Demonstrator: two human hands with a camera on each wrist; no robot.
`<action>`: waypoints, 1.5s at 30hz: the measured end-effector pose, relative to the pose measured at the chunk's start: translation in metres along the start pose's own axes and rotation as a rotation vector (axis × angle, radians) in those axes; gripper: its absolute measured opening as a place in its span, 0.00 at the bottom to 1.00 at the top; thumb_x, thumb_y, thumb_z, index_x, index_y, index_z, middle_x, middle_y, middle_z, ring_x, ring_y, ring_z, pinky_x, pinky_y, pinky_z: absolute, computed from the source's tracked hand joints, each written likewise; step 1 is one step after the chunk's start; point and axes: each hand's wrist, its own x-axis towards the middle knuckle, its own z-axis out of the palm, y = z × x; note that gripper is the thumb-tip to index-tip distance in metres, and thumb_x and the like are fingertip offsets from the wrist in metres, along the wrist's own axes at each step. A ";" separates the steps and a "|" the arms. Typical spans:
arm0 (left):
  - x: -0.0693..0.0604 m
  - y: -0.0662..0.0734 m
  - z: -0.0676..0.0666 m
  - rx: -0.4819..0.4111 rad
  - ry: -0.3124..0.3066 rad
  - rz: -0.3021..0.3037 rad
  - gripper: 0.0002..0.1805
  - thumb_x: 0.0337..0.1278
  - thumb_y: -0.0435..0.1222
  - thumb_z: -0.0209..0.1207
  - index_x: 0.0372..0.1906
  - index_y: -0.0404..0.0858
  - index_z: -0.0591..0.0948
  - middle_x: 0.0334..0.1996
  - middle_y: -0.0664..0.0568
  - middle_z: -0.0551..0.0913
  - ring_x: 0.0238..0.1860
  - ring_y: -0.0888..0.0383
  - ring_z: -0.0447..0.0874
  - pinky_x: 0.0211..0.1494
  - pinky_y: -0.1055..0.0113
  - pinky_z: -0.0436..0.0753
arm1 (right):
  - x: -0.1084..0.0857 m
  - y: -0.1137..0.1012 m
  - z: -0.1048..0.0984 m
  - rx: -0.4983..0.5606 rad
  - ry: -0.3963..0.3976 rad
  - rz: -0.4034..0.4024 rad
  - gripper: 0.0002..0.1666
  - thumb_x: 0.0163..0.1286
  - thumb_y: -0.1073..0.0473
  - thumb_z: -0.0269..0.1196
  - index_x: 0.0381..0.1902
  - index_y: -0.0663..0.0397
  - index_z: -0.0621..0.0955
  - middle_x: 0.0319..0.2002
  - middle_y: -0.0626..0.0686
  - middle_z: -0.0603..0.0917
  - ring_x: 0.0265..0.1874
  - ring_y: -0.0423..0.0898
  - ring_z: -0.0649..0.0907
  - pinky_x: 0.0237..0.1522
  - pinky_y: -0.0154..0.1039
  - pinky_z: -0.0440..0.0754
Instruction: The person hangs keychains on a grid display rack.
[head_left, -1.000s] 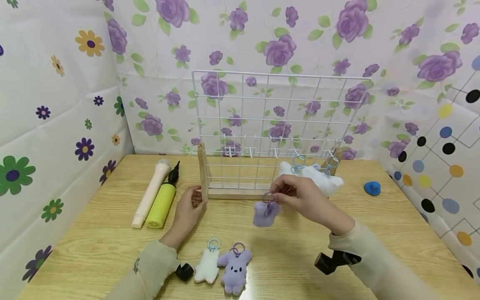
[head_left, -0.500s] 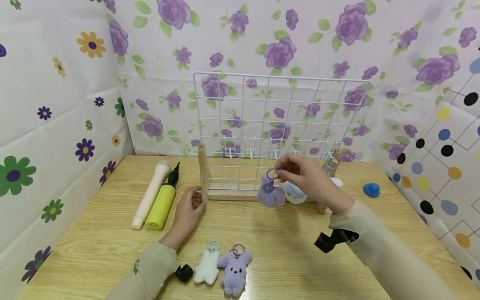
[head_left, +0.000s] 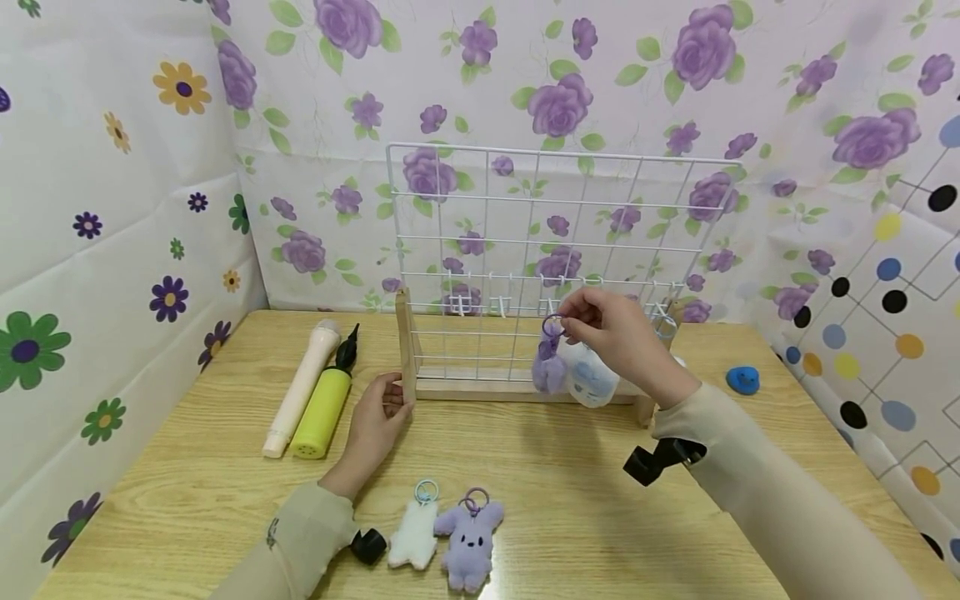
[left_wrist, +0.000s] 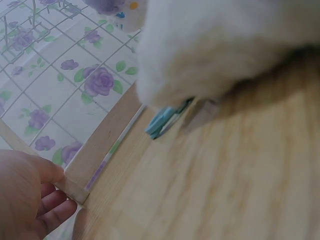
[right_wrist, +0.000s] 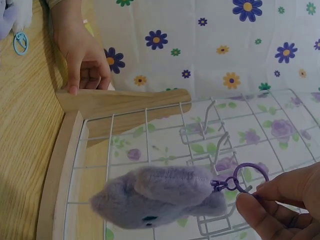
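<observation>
Thumb and fingers of the right hand (head_left: pixel 611 333) pinch the purple ring (right_wrist: pixel 251 178) of a purple plush keychain (head_left: pixel 550 369), which hangs in front of the white wire grid (head_left: pixel 480 242) near its hooks (head_left: pixel 501 305). The left hand (head_left: pixel 378 425) grips the foot of the rack's left wooden upright (head_left: pixel 406 342). Just right of the purple plush, a white plush with a blue patch (head_left: pixel 592 379) hangs, partly behind the right hand. In the right wrist view the ring is beside a hook; whether they touch, I cannot tell.
On the table (head_left: pixel 225 492) near the front lie a white plush (head_left: pixel 415 533) and a purple plush (head_left: pixel 470 546). A yellow pump (head_left: pixel 322 412) and a pale tube (head_left: pixel 302 392) lie left of the rack, a small blue object (head_left: pixel 743 380) right of it.
The right hand has moved up and toward the grid, carrying the purple plush, which has turned sideways. The white plush beside it has come into clearer view. The left hand has stayed in place.
</observation>
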 end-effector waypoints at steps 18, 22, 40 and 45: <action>0.001 -0.002 0.002 0.008 -0.010 0.005 0.24 0.57 0.27 0.62 0.59 0.31 0.72 0.44 0.40 0.79 0.43 0.49 0.82 0.45 0.62 0.83 | 0.007 0.001 0.007 -0.037 -0.029 0.078 0.06 0.69 0.67 0.58 0.43 0.60 0.79 0.37 0.58 0.85 0.33 0.48 0.86 0.40 0.41 0.86; 0.001 -0.002 0.002 0.010 -0.013 0.000 0.24 0.57 0.26 0.62 0.59 0.31 0.71 0.44 0.40 0.79 0.43 0.49 0.82 0.45 0.62 0.83 | 0.008 0.002 0.009 -0.061 -0.023 0.086 0.06 0.69 0.66 0.58 0.43 0.59 0.79 0.37 0.57 0.85 0.33 0.48 0.85 0.39 0.41 0.86; 0.000 -0.002 0.000 0.008 -0.006 0.003 0.25 0.57 0.27 0.62 0.60 0.31 0.71 0.44 0.39 0.79 0.43 0.49 0.82 0.44 0.63 0.84 | 0.005 -0.006 0.004 -0.169 0.032 0.049 0.08 0.69 0.64 0.60 0.44 0.57 0.80 0.40 0.57 0.85 0.39 0.51 0.85 0.40 0.45 0.84; 0.001 -0.002 0.000 0.016 -0.001 0.004 0.25 0.57 0.27 0.62 0.60 0.31 0.71 0.44 0.39 0.79 0.43 0.49 0.82 0.44 0.62 0.83 | 0.001 -0.010 -0.001 -0.129 0.052 0.027 0.08 0.69 0.64 0.60 0.44 0.58 0.81 0.41 0.57 0.85 0.39 0.51 0.85 0.39 0.44 0.84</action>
